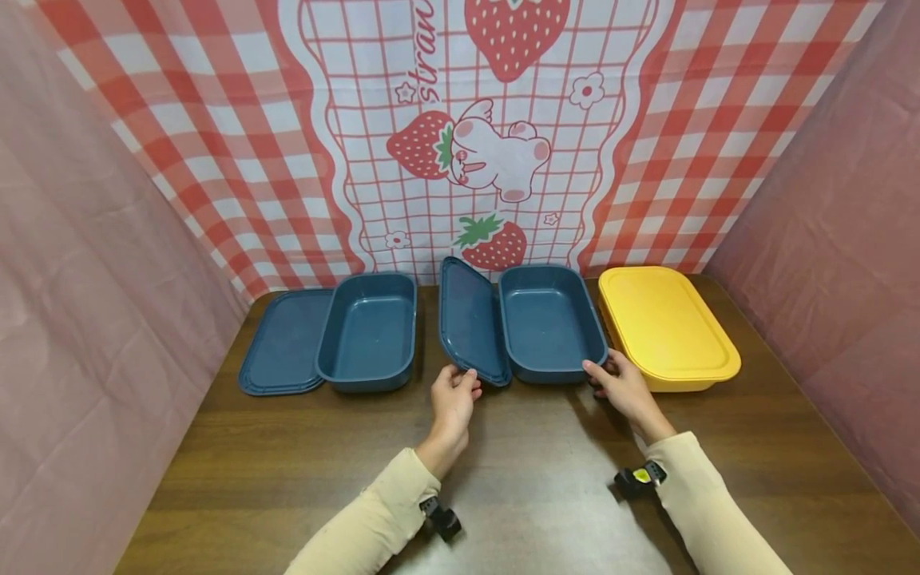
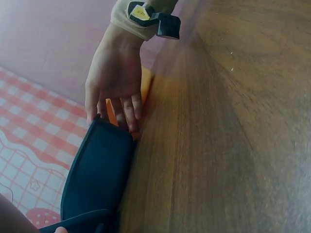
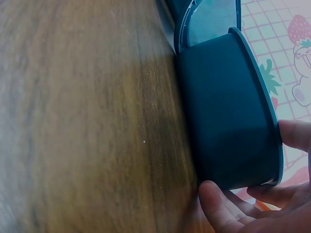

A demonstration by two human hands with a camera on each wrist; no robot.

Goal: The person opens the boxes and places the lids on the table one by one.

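My left hand (image 1: pixel 454 403) grips the near end of a dark blue lid (image 1: pixel 470 323), thumb on its rim. The lid is tilted, its left side raised and its right side low against an open blue food container (image 1: pixel 553 319). At that container's near right corner is my right hand (image 1: pixel 624 387), holding it. In the right wrist view, the thumb lies at the rim of the blue food container (image 3: pixel 228 116) and the fingers (image 3: pixel 214 199) sit against its outer wall. The left wrist view shows the lid's edge (image 2: pixel 82 221) with a thumb tip on it.
A second open blue container (image 1: pixel 370 331) stands on the left, with another blue lid (image 1: pixel 287 343) flat beside it. To the right is a yellow container with its lid on (image 1: pixel 672 323). Strawberry-print cloth (image 1: pixel 496 160) hangs behind the wooden table (image 1: pixel 532 479); pink cloth hangs at both sides.
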